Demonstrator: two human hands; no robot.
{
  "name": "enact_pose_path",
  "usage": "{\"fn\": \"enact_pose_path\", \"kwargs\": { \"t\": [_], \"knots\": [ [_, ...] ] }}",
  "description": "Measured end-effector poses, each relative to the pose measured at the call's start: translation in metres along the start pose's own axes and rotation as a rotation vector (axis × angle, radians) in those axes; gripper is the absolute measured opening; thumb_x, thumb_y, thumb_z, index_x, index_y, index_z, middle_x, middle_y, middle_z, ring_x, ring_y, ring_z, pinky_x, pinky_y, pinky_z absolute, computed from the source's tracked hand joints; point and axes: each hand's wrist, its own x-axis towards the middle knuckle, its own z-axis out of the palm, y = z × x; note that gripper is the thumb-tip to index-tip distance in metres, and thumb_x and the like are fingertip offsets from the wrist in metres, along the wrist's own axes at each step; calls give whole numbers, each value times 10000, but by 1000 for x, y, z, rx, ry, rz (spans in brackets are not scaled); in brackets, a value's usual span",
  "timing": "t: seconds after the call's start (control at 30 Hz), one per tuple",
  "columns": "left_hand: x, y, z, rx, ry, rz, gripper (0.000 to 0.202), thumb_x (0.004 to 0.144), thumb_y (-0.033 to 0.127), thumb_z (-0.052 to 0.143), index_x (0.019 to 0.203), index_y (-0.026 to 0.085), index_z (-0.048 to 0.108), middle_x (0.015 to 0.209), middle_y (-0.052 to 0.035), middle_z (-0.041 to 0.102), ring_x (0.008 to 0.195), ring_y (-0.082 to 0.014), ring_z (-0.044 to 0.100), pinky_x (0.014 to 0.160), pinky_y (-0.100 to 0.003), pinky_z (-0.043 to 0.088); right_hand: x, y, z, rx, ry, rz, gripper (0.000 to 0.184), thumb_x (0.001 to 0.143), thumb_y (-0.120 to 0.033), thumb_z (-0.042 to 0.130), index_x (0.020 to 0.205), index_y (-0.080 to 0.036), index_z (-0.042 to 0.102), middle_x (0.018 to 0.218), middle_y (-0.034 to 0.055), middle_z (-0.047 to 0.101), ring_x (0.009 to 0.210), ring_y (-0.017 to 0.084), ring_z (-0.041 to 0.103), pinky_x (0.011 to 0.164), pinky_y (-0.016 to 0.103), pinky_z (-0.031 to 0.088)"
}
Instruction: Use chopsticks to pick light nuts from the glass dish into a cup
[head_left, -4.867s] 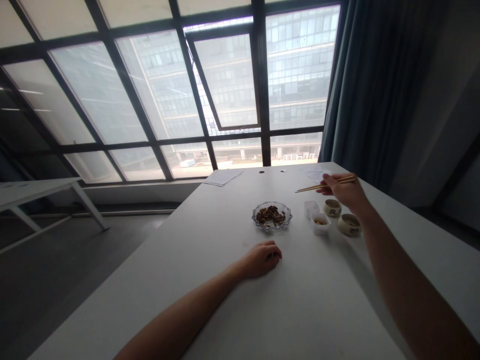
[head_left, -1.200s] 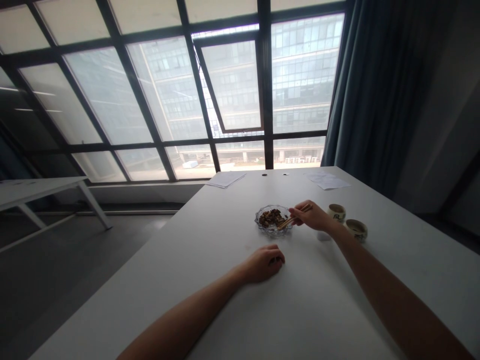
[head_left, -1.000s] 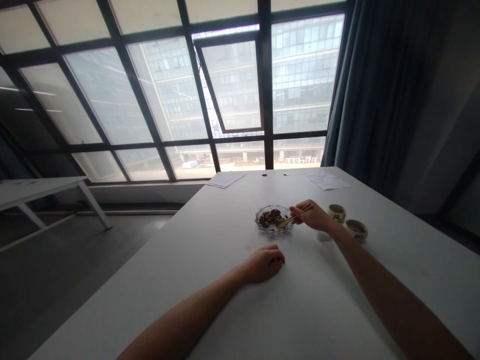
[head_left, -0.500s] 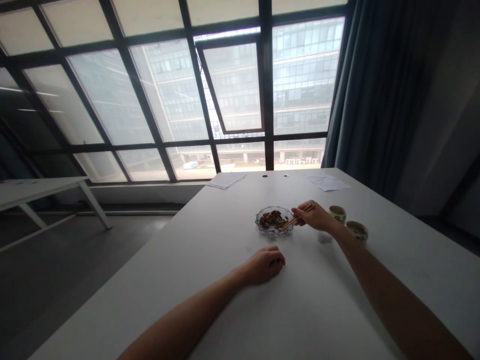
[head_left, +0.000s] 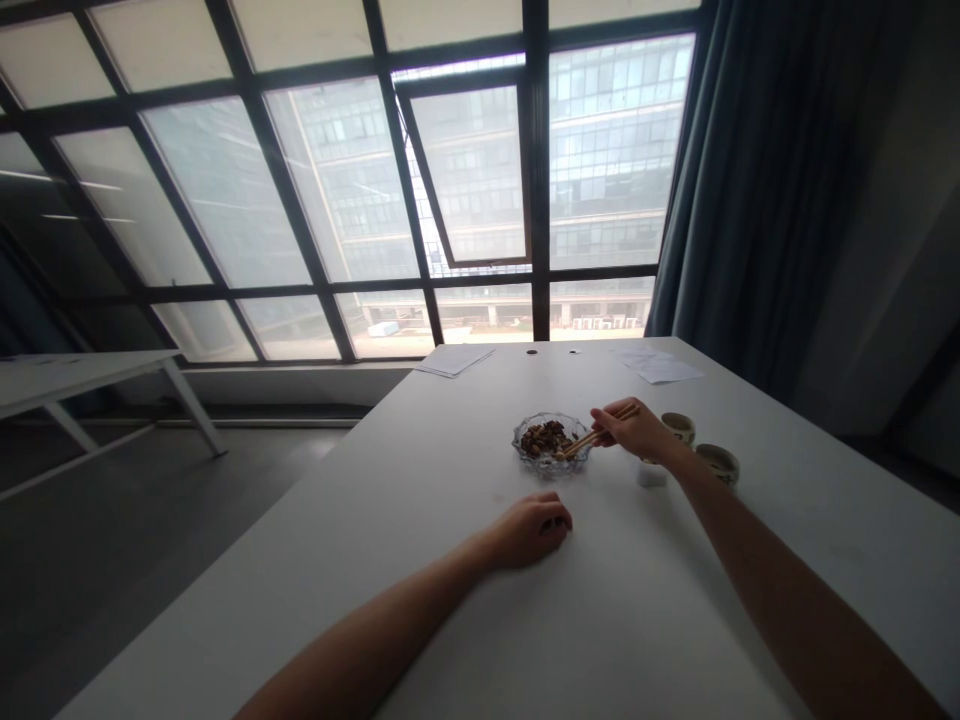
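My right hand [head_left: 637, 432] is closed around a pair of wooden chopsticks [head_left: 592, 438]. Their tips reach into a small glass dish [head_left: 551, 443] holding dark brown food, near its right rim. My left hand [head_left: 531, 527] rests on the white table [head_left: 465, 520] in front of the dish, fingers curled under, with nothing visible in it. My right arm partly covers a small white container [head_left: 651, 474] just right of the dish.
Two small ceramic cups [head_left: 681, 427] [head_left: 718, 463] stand right of my right hand. Papers [head_left: 453, 358] [head_left: 657, 366] lie at the table's far edge. Another white table [head_left: 82, 372] stands to the left. A large window and a dark curtain [head_left: 742, 180] are behind.
Since 4.9 s ago my right hand has come down and left from above the cups to the glass dish. Over the last second it has barely moved. My left hand has stayed put.
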Motion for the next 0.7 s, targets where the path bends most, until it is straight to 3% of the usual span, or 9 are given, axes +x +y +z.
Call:
{"fn": "enact_pose_path", "kwargs": {
  "t": [0.27,0.57,0.63,0.7],
  "knots": [
    [-1,-3,1,15,6,4,184,892,132,594,1007,191,725,978,-49,658,857,-158,609,809,-224,490,-5,-21,-30,45,138,-45,468,748,-614,833,755,-151,766,786,146,788,674,280,780,669,372,687],
    [1,-3,5,15,2,-13,184,891,128,596,1010,188,723,970,-44,653,842,-150,601,783,-215,482,-30,-44,-116,-82,650,-91,260,884,-322,787,750,-106,735,729,128,763,584,205,752,587,276,656],
    [1,-4,5,15,1,-13,184,895,132,595,1013,188,724,969,-44,652,834,-149,599,778,-214,481,-34,-39,-132,-162,715,-37,255,894,-292,761,698,-137,712,675,121,744,553,206,737,546,275,636],
    [1,-4,6,15,3,-10,180,897,136,595,1011,188,724,970,-44,652,830,-148,600,775,-214,481,-35,-30,-145,-214,678,-38,281,903,-285,729,646,-178,689,608,117,715,526,221,721,507,295,613]
  ]
}}
